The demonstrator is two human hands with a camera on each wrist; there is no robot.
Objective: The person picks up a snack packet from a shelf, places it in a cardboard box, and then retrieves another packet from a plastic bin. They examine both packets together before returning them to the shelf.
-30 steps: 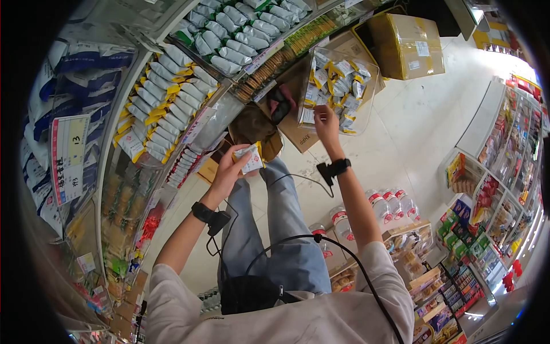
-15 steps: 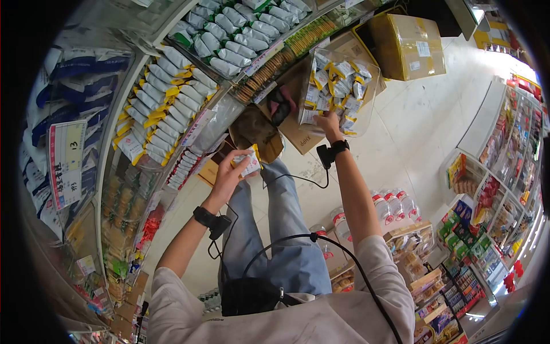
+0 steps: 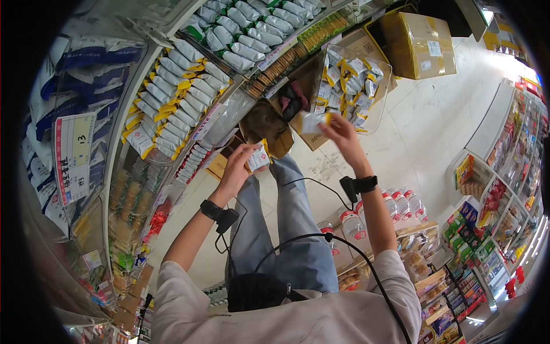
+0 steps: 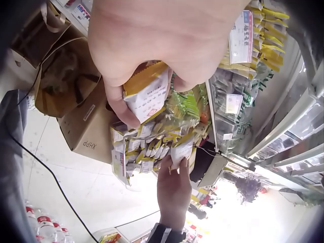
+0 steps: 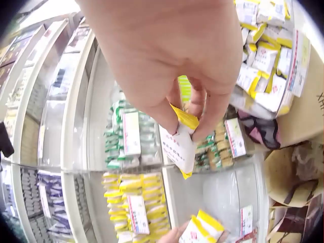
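Observation:
My left hand (image 3: 234,172) grips white snack packets with yellow ends (image 3: 259,159) in front of my knees. Two yellow ends show there in the right wrist view, side by side on the packets (image 5: 202,230). Up and to the right, my right hand (image 3: 346,143) pinches another such packet (image 5: 179,149) by one yellow end, and it hangs tilted below the fingertips. Just beyond this hand is a clear plastic bin (image 3: 375,121), heaped with loose packets of the same kind (image 3: 348,86).
Rows of matching packets (image 3: 180,97) fill a shelf compartment at the left, with green-ended packets (image 3: 243,34) behind. An open carton (image 3: 263,129) stands at the shelf's foot. A taped cardboard box (image 3: 421,49) is beyond the bin, and bottles (image 3: 404,203) stand at the right.
My right hand has dipped into the bin, taken hold of a packet and come out with it toward the shelf. My left hand still holds its packets at nearly the same place.

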